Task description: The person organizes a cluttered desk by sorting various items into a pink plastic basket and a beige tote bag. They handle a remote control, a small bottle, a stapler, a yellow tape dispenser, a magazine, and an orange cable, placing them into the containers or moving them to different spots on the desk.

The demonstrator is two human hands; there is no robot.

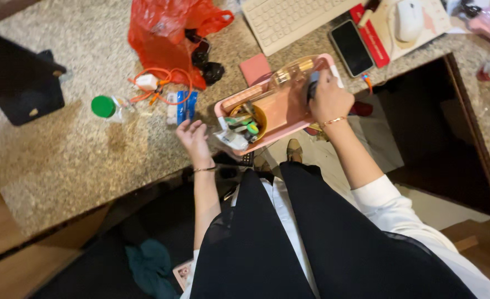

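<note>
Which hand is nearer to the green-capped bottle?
Left. The left hand lies on the counter just right of the green-capped bottle; the right hand is farther right, on the pink tray.

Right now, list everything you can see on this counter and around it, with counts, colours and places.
pink tray: one, pink, counter edge, full of small items
red plastic bag: one, red, counter top, far side
green-capped bottle: one, clear, lying left of tray
orange cable: one, orange, below bag
keyboard: one, white, top centre
phone: one, black, right of keyboard
mouse: one, white, top right
left hand: open, beside tray
right hand: grip on a dark object in the tray
</note>
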